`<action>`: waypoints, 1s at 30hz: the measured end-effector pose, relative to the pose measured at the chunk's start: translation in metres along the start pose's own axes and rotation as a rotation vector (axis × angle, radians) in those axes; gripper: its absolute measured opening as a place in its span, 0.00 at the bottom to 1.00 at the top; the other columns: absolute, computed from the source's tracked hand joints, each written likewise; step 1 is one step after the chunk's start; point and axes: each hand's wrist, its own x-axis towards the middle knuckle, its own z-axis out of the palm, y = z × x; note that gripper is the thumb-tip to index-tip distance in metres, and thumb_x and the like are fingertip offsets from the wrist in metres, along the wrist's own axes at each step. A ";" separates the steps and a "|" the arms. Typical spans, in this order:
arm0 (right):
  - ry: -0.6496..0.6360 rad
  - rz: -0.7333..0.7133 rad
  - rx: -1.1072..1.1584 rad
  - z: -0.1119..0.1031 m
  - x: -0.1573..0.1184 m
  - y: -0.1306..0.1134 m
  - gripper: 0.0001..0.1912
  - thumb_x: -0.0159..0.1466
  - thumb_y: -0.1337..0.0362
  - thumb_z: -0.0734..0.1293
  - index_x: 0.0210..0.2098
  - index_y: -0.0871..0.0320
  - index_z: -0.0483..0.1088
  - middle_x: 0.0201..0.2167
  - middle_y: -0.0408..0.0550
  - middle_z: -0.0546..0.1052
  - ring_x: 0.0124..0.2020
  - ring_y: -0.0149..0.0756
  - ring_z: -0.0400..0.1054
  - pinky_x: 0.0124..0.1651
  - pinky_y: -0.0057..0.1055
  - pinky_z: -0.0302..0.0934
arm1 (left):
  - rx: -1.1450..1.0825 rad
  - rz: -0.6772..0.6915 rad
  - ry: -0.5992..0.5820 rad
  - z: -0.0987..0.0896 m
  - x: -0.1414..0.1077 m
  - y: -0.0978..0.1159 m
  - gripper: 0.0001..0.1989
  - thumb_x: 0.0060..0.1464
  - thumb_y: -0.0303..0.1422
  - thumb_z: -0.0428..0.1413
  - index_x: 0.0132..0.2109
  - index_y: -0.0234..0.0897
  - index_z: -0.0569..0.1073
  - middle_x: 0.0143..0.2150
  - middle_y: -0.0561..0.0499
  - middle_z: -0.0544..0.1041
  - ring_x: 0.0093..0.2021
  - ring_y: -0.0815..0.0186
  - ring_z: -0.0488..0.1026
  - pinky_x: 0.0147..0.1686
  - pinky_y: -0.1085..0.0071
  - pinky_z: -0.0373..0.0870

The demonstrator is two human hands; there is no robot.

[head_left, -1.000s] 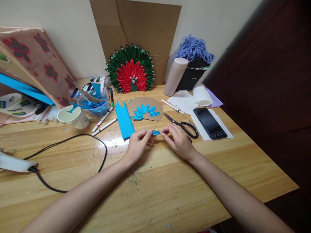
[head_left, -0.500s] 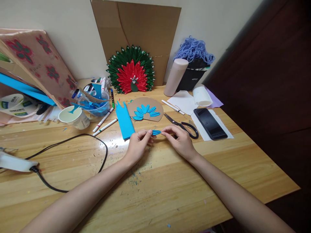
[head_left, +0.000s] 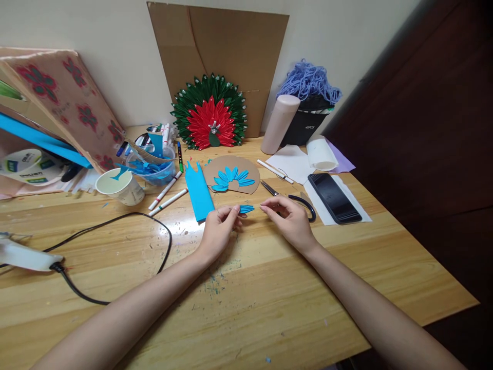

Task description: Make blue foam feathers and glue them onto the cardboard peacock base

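My left hand (head_left: 221, 226) is closed, pinching a pleated blue paper petal (head_left: 246, 208) between thumb and fingers, with its pointed end sticking out to the right. My right hand (head_left: 288, 221) is just right of that tip, apart from it, thumb and forefinger drawn together with nothing visible between them. Behind the hands lies a rounded cardboard piece (head_left: 252, 164) with an arc of blue petals (head_left: 221, 180) on it. A folded strip of blue paper (head_left: 198, 195) lies beside my left hand. Black-handled scissors (head_left: 269, 188) lie behind my right hand, which partly covers them.
A phone (head_left: 334, 198) rests on white paper at the right. On the left are a paper cup (head_left: 123, 187), a tub of blue scraps (head_left: 164, 174), markers (head_left: 165, 186) and a glue gun (head_left: 29, 255) with a looping cord. A green-and-red peacock craft (head_left: 210, 115) stands behind.
My right hand has let go of the petal's tip and moved slightly right, leaving a gap. My left hand keeps hold of the petal. The view has shifted slightly.
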 end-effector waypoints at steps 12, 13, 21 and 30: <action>-0.110 -0.069 -0.069 0.001 -0.003 -0.006 0.05 0.60 0.61 0.65 0.32 0.56 0.70 0.31 0.47 0.74 0.33 0.35 0.69 0.38 0.34 0.67 | 0.045 -0.006 -0.035 0.000 -0.003 0.007 0.17 0.52 0.40 0.53 0.23 0.33 0.74 0.21 0.51 0.72 0.23 0.70 0.67 0.24 0.75 0.63; -0.113 -0.070 -0.073 0.001 -0.003 -0.006 0.05 0.60 0.61 0.64 0.32 0.56 0.69 0.31 0.47 0.74 0.33 0.36 0.69 0.38 0.34 0.67 | 0.050 -0.005 -0.035 0.001 -0.003 0.007 0.17 0.52 0.40 0.53 0.23 0.33 0.74 0.21 0.51 0.72 0.23 0.70 0.67 0.24 0.75 0.63; -0.058 0.079 0.095 0.001 0.001 -0.001 0.08 0.62 0.57 0.62 0.33 0.56 0.64 0.30 0.45 0.72 0.32 0.33 0.68 0.37 0.31 0.65 | 0.055 -0.004 -0.001 0.000 -0.001 0.003 0.17 0.53 0.41 0.52 0.26 0.32 0.75 0.22 0.50 0.73 0.23 0.70 0.67 0.24 0.74 0.63; 0.200 0.261 0.561 -0.028 0.023 0.008 0.14 0.61 0.56 0.62 0.24 0.56 0.57 0.21 0.40 0.65 0.18 0.25 0.58 0.16 0.20 0.50 | 0.059 0.003 -0.005 0.000 0.000 -0.001 0.18 0.54 0.41 0.51 0.28 0.31 0.75 0.24 0.49 0.73 0.24 0.71 0.66 0.24 0.75 0.62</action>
